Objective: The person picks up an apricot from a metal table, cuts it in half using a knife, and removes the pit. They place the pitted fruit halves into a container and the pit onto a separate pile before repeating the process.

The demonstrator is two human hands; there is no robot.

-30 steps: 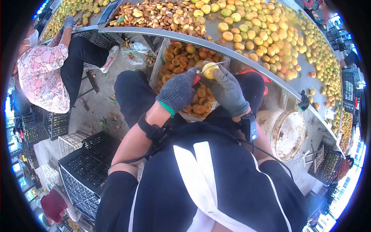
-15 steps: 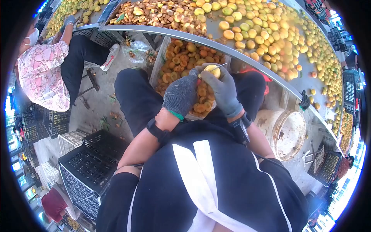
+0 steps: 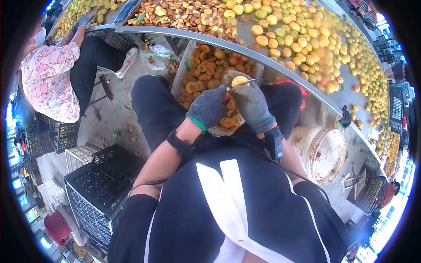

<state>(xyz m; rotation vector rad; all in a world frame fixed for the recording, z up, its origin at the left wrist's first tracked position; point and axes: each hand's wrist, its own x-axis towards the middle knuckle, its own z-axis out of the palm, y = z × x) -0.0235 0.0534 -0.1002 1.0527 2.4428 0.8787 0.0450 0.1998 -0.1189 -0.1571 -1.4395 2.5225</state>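
My left hand [image 3: 209,105], in a dark grey knit glove with a green cuff, is closed around a small knife [image 3: 249,82]. A bit of red, apparently its handle, shows at the fingers, and the thin blade points up and right across the fruit. A yellow apricot [image 3: 238,80] sits in the fingers of my right hand [image 3: 251,103], which wears a smoother grey glove. The hands nearly touch. Below them is a crate [image 3: 180,72] of opened orange apricot halves [image 3: 204,72] between my knees. The fingertips of my left hand are partly hidden.
A metal-edged table [image 3: 193,35] curves ahead, bearing whole apricots [image 3: 302,39] and a heap of brown pieces [image 3: 180,17]. A black crate [image 3: 101,188] stands at left, a stained white bucket [image 3: 326,155] at right. A co-worker in a pink floral top [image 3: 50,83] sits at far left.
Both hands have shifted slightly, the left one lower and to the right. The blade now lies flatter across the front of the apricot. The camera view has moved a little.
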